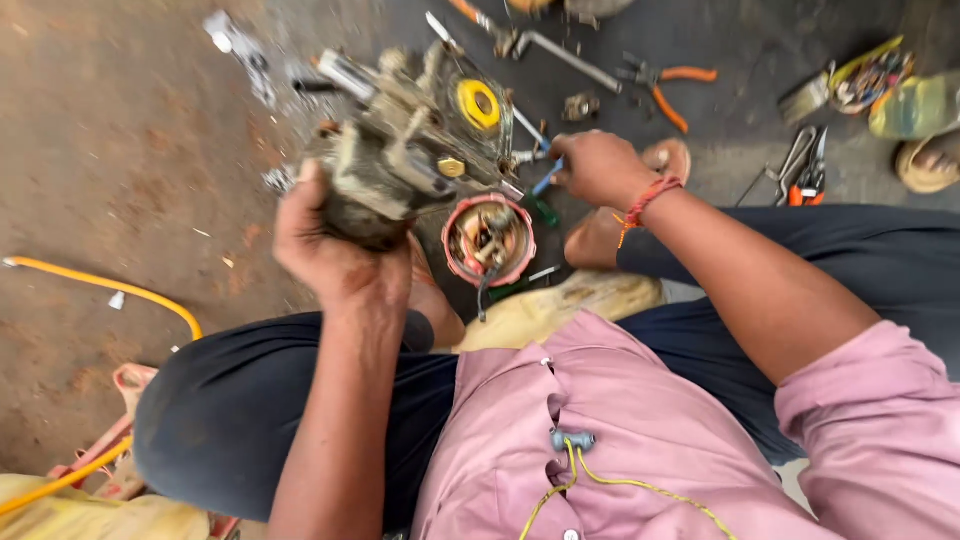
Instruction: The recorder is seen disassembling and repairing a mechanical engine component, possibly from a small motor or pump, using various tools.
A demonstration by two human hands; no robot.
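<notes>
Bare, oil-stained concrete floor (120,150) carries everything, and the person sits on it with knees spread. The left hand (335,255) is clenched around the underside of a grimy metal engine assembly (405,150), lifted clear of the floor and tilted, near the floor's far edge in view. It looks partly stripped: dull cast metal caked with dirt, a yellow round cap (478,103) on its upper face, a brass fitting lower down, and bare rods sticking out. Motion blurs its finer parts. The right hand (600,165) is curled shut on a small blue-handled tool (545,180), its tip close to the assembly's right side; whether it touches cannot be told. Just below, on the floor between the knees, lies a red round housing (489,240), already separate, with loose parts inside. Judging by that, dismantling is well under way while the main body remains assembled. Orange-handled pliers (665,85) lie toward the far right.
</notes>
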